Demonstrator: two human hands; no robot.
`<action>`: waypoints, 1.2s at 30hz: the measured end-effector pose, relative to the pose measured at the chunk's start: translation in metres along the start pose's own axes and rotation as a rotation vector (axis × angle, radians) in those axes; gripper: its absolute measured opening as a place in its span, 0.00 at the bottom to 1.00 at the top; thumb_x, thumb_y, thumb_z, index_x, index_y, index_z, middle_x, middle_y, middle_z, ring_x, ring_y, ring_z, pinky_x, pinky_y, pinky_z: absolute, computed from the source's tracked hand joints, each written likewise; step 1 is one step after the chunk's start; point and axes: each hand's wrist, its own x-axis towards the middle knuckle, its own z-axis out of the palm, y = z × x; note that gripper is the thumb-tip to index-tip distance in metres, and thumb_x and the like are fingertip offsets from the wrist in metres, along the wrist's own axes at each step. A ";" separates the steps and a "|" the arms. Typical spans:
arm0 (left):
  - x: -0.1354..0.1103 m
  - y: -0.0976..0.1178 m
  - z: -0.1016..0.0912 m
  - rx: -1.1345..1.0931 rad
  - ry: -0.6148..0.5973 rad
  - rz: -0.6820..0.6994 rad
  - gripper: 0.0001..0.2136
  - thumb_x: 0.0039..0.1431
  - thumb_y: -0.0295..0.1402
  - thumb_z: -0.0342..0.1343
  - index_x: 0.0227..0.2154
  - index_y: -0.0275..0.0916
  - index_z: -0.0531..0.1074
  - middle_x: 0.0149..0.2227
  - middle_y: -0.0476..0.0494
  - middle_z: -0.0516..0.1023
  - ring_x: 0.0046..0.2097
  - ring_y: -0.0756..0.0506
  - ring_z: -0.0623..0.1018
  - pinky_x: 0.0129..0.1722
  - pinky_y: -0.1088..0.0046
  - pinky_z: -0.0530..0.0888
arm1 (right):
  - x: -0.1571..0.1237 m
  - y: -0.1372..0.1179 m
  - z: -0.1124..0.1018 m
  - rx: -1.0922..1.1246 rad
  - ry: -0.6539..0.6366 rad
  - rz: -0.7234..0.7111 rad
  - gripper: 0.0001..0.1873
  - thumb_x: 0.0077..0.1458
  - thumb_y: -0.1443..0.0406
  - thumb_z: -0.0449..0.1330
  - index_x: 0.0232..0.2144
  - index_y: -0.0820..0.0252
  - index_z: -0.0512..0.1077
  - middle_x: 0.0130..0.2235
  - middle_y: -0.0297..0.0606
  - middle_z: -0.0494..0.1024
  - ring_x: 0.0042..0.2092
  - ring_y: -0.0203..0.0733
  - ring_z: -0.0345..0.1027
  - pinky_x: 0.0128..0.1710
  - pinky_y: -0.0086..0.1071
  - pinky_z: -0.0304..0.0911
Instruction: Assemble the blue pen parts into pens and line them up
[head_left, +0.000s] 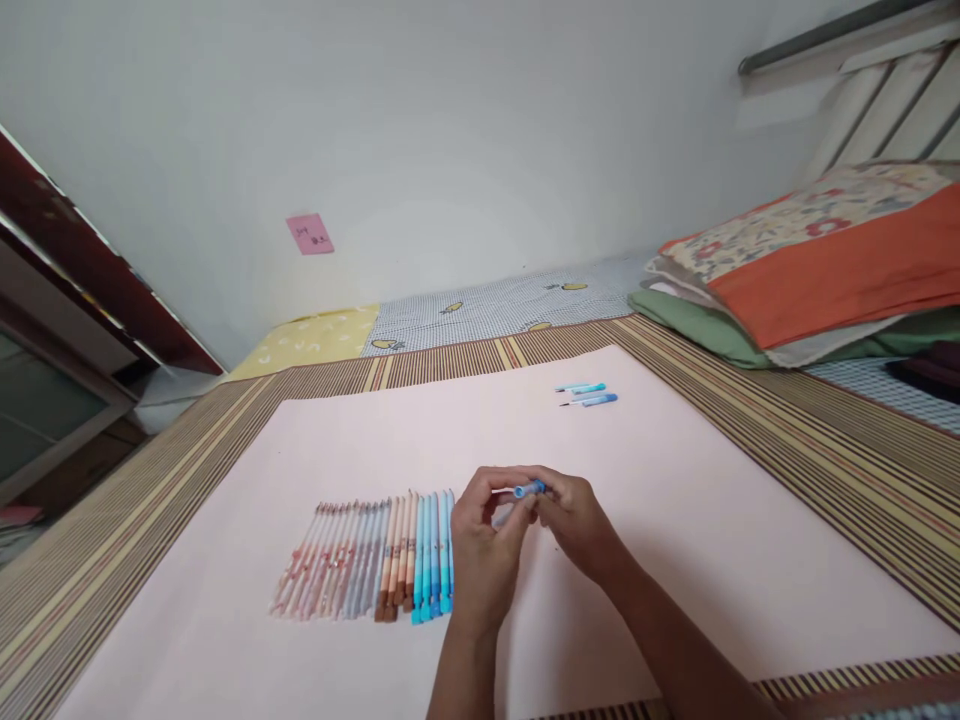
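Note:
Both hands are raised close together over a pale pink sheet [420, 430]. A small blue pen part [529, 489], with an open round end facing left, is pinched between them. My left hand [484, 545] curls round from the left with its thumb and fingertips closed at the part. From the right, my right hand [581, 520] grips its other end, the fingers partly hiding it. Left of my hands lies a tidy row of pens, with pink pens [311, 560], grey pens [366, 560], brown-orange pens [399, 555] and blue pens [433, 555].
Farther back on the sheet lie loose blue pen pieces [600, 400] with thin dark-tipped refills. The sheet rests on a striped mat [720, 420]. Folded bedding [840, 270] is piled at the right; a pink note [310, 234] hangs on the wall.

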 end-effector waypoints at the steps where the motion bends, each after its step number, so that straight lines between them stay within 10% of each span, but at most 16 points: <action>1: 0.001 -0.003 -0.002 -0.044 0.045 -0.042 0.05 0.57 0.31 0.64 0.36 0.40 0.76 0.37 0.44 0.79 0.38 0.46 0.78 0.38 0.71 0.75 | 0.000 0.000 -0.001 0.015 0.009 0.025 0.17 0.53 0.63 0.59 0.44 0.61 0.78 0.30 0.35 0.76 0.29 0.38 0.66 0.30 0.32 0.64; 18: 0.014 -0.026 -0.010 -0.455 0.414 -0.232 0.19 0.41 0.35 0.73 0.30 0.37 0.69 0.32 0.50 0.77 0.40 0.45 0.83 0.29 0.79 0.74 | -0.002 -0.002 0.007 -0.032 0.054 -0.049 0.09 0.52 0.61 0.65 0.34 0.60 0.77 0.28 0.33 0.74 0.32 0.38 0.67 0.33 0.32 0.65; 22: 0.018 -0.023 -0.018 -0.466 0.461 -0.206 0.19 0.41 0.36 0.74 0.32 0.37 0.70 0.32 0.48 0.79 0.34 0.48 0.81 0.26 0.80 0.71 | 0.005 -0.002 -0.021 -0.037 0.088 -0.022 0.15 0.49 0.60 0.67 0.40 0.60 0.78 0.33 0.36 0.77 0.34 0.40 0.69 0.35 0.34 0.66; 27: 0.020 -0.019 -0.029 -0.380 0.374 -0.218 0.17 0.44 0.38 0.72 0.33 0.36 0.74 0.33 0.45 0.80 0.34 0.48 0.79 0.27 0.78 0.71 | 0.012 0.010 -0.081 -0.188 0.443 0.062 0.14 0.53 0.59 0.62 0.39 0.60 0.78 0.32 0.38 0.78 0.34 0.43 0.71 0.35 0.36 0.67; 36: 0.013 -0.025 -0.017 -0.248 0.176 -0.286 0.13 0.50 0.38 0.68 0.34 0.37 0.75 0.30 0.48 0.79 0.31 0.49 0.77 0.34 0.74 0.72 | 0.018 0.047 -0.071 -0.868 0.190 0.043 0.12 0.59 0.70 0.52 0.30 0.58 0.74 0.37 0.38 0.73 0.37 0.39 0.67 0.37 0.32 0.57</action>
